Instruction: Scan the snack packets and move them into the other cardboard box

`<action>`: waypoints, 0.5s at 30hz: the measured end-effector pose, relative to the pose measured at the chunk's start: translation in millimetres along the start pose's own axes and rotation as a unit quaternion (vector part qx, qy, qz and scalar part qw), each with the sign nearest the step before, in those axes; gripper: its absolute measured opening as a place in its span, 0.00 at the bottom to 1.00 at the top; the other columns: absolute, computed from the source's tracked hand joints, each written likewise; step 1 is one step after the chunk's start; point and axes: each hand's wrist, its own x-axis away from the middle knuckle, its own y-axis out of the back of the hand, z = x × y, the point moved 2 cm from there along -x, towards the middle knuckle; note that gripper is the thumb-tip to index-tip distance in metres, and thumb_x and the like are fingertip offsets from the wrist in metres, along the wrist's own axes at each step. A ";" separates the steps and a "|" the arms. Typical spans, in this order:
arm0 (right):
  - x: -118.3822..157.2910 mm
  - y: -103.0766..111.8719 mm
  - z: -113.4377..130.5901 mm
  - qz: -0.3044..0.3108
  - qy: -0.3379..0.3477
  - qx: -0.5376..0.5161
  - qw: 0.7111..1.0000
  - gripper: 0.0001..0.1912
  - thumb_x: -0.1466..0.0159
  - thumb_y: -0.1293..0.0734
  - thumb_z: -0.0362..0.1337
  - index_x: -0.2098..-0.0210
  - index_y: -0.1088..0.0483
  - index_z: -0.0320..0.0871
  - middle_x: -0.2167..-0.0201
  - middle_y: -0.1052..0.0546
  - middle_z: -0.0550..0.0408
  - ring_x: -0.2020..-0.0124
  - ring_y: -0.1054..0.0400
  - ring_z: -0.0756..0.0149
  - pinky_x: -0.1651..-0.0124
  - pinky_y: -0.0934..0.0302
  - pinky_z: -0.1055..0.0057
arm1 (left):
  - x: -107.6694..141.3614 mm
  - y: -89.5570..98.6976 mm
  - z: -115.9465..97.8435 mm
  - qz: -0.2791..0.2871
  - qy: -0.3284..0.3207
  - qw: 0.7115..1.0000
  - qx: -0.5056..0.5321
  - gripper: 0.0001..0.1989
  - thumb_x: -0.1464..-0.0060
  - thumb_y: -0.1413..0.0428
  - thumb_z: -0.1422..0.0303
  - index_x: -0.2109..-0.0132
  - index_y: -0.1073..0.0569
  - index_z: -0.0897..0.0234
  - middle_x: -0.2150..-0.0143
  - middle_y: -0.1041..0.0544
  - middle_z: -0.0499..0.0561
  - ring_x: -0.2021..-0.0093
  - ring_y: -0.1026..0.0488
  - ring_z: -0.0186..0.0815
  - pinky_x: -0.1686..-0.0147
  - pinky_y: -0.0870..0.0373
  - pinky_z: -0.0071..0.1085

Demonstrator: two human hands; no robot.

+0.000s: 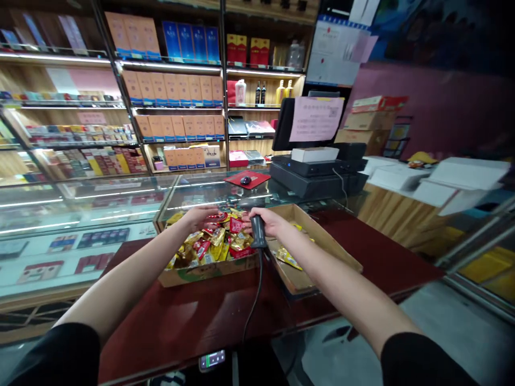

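Small red, yellow and gold packets (219,244) fill a cardboard box (209,272) on the dark red counter. My left hand (201,217) is over the back of this box with its fingers stretched out, and no object shows in it. To its right, my right hand (267,221) is closed around a black handheld scanner (258,231), held upright between the two boxes. A black cable hangs from the scanner down over the counter. Beneath my right forearm, a second cardboard box (333,244) holds several yellow packets (287,258).
Behind the boxes are a mouse (245,180) on a red mat (255,183) and a monitor (285,124) above a black cash drawer (309,182). A glass display case (92,236) stands left. White boxes (396,174) are at right; a phone (212,360) lies low in front.
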 end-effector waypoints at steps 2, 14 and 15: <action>-11.7 -18.6 -11.6 0.007 -0.013 0.002 1.000 0.09 0.49 0.40 0.27 0.67 0.34 0.39 0.80 0.34 0.59 0.80 0.38 0.70 0.72 0.34 0.70 | 8.8 18.0 0.7 -0.008 -0.011 1.000 0.000 0.16 0.58 0.34 0.74 0.60 0.27 0.69 0.63 0.23 0.58 0.67 0.23 0.40 0.70 0.22 0.36; -41.9 -56.6 -52.5 -0.061 -0.008 -0.022 0.998 0.08 0.48 0.40 0.23 0.70 0.34 0.38 0.81 0.32 0.59 0.80 0.35 0.73 0.69 0.32 0.74 | 43.0 25.0 61.2 -0.001 0.049 0.997 0.053 0.18 0.53 0.36 0.71 0.55 0.29 0.68 0.62 0.25 0.57 0.70 0.23 0.37 0.71 0.23 0.37; -42.6 -57.6 -53.5 -0.061 -0.008 -0.013 0.998 0.08 0.48 0.40 0.23 0.71 0.33 0.38 0.81 0.31 0.58 0.80 0.35 0.73 0.70 0.32 0.74 | 43.1 23.8 65.7 -0.009 0.054 0.997 0.051 0.18 0.53 0.37 0.71 0.54 0.29 0.68 0.62 0.25 0.57 0.70 0.23 0.37 0.71 0.23 0.37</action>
